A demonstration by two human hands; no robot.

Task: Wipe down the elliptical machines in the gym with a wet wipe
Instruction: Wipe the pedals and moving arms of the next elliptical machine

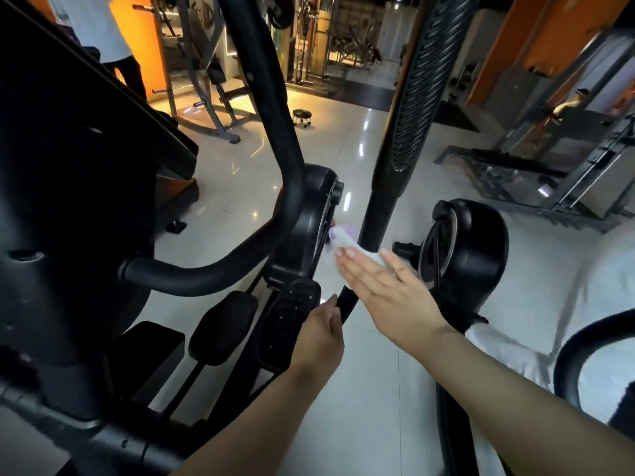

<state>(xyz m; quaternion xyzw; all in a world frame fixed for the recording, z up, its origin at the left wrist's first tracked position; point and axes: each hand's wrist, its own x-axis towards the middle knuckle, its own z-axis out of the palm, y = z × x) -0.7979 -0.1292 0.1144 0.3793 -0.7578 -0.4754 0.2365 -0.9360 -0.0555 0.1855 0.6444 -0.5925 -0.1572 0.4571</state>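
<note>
Wiping the black bar (372, 231) of the elliptical (309, 228) is the step you are doing now. Your right hand (385, 286) is lying nearly flat, its fingers (357, 266) stretched out and close together, pressing the wipe (343, 240) against the bar rather than gripping it. The wipe is sitting under those fingertips and bunching out just beyond them, touching the bar on its near side. Your left hand (321, 329) is curling its fingers (333, 304) around the lower end of the same bar, just below the right hand, and seems to be steadying it; how tightly they are closing I cannot tell.

Judging from this, you are partway along one bar, with the ribbed grip (417, 97) far above your fingers not yet reached. The next move is calling for you to keep pressure on the wipe and slide it along the bar, wrapping your fingers round so the far side is getting cleaned too.

No container is showing near your fingers: no wipe packet, tub or bin is in view.
</note>
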